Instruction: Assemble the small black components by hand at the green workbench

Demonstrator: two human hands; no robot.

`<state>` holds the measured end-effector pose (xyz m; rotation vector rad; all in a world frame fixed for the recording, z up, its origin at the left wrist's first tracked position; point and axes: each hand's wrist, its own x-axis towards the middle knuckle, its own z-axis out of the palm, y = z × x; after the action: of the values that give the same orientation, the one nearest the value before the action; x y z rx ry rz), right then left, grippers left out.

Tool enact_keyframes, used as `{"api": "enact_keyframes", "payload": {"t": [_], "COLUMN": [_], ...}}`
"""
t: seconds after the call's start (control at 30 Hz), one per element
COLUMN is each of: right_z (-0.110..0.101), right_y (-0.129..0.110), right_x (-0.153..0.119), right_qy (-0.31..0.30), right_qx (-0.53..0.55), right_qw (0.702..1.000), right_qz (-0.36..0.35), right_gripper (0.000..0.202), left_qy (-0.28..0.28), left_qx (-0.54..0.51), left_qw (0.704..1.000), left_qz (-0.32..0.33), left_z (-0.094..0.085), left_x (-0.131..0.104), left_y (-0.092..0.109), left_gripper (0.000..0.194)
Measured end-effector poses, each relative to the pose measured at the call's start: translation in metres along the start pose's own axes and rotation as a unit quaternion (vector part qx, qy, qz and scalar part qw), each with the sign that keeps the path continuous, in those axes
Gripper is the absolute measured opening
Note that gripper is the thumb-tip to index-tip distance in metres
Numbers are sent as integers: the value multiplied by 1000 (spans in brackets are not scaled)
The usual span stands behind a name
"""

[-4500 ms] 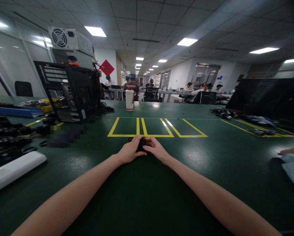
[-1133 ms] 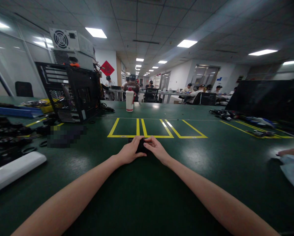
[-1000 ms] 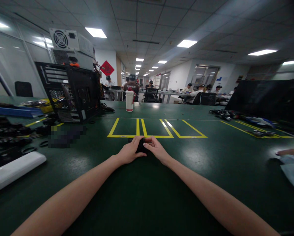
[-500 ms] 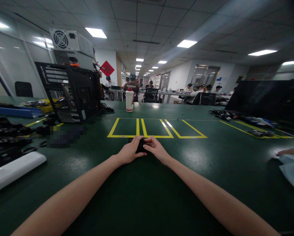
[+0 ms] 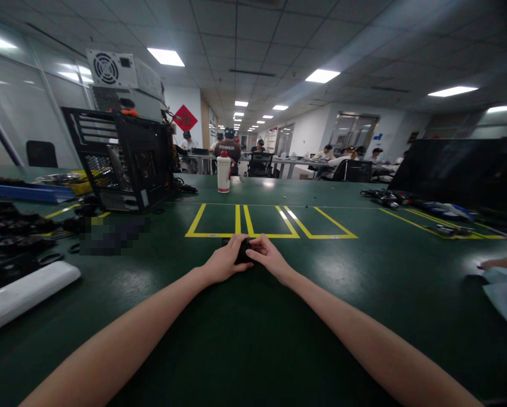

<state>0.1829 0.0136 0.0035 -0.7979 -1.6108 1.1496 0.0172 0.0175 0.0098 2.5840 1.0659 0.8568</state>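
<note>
Both hands meet at the middle of the green table (image 5: 253, 333), just in front of the yellow tape outlines (image 5: 270, 236). My left hand (image 5: 226, 261) is wrapped round a small black object (image 5: 242, 252), its thumb along the near side and its fingers over the top. From the right, my right hand (image 5: 267, 254) reaches the same object, thumb and fingers pinched together at its right side. The fingers cover much of the object, so its exact shape cannot be made out.
A black computer case (image 5: 128, 161) and a white bottle (image 5: 223, 174) stand behind. Black parts (image 5: 11, 226) and a long white object (image 5: 28, 297) lie left. A dark screen (image 5: 460, 169) stands right, near cables (image 5: 384, 198). Another person's hand (image 5: 503, 263) rests at the right edge.
The fingers of my right hand have shifted very slightly at the black object. My left hand keeps its place.
</note>
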Motion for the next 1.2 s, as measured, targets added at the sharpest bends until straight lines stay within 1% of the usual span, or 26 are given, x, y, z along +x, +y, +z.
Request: {"api": "enact_keyframes", "payload": {"t": [0.1, 0.23, 0.37, 0.53, 0.7, 0.9, 1.1, 1.2], "right_z": [0, -1, -2, 0, 0, -1, 0, 1], "right_y": [0, 2, 2, -1, 0, 5, 4, 2], "right_x": [1, 1, 0, -2, 0, 2, 1, 0], "right_qy": [1, 5, -11, -23, 3, 6, -9, -2], "right_qx": [-7, -23, -22, -16, -22, -35, -5, -4], "right_qw": [1000, 1000, 999, 1000, 1000, 999, 1000, 1000], "right_qz": [-1, 15, 29, 8, -7, 8, 2, -2], "right_gripper": [20, 27, 27, 30, 18, 25, 28, 24], "left_qy": [-6, -6, -2, 1, 4, 3, 2, 8], "left_qx": [-1, -3, 2, 8, 4, 3, 12, 19], "left_qw": [1000, 1000, 1000, 1000, 1000, 1000, 1000, 1000], "left_qz": [0, 3, 6, 7, 22, 11, -2, 1], "left_z": [0, -1, 0, 1, 2, 1, 1, 2], "left_x": [0, 0, 1, 2, 0, 0, 1, 1], "left_y": [0, 0, 0, -2, -3, -1, 2, 2], "left_gripper": [63, 61, 61, 60, 63, 64, 61, 58]}}
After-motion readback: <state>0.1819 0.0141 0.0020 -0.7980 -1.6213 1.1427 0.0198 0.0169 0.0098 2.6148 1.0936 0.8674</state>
